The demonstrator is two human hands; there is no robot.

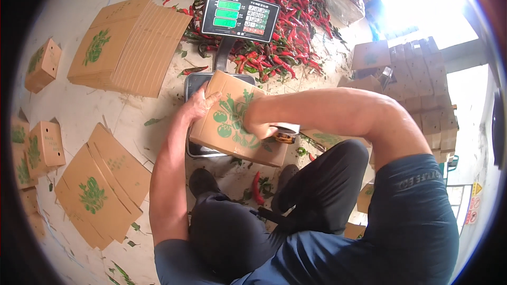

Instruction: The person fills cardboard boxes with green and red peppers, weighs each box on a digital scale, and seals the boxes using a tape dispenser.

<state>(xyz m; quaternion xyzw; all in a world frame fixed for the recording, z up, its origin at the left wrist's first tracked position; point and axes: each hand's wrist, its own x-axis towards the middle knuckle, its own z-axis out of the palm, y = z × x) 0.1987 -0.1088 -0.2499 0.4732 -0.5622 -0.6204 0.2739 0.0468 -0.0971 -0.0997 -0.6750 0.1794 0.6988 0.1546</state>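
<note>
A cardboard box (214,126) printed with green vegetables rests tilted over the platform of a digital scale (194,83). My left hand (202,103) grips the box's upper left edge, thumb on the printed face. At the right part of the box, my right hand (259,120) is bent downward around a tape dispenser (286,136) with a roll of tape; part of its grip is hidden by the wrist. Behind the platform stands the scale's display panel (240,16), its green readouts lit.
A heap of red and green chili peppers (293,19) lies beyond the scale. Flattened cartons (130,43) are stacked at upper left, with more cardboard sheets (99,190) below. Small boxes (46,148) stand far left; piled cartons (420,83) stand at right. A red pepper (257,188) lies between my feet.
</note>
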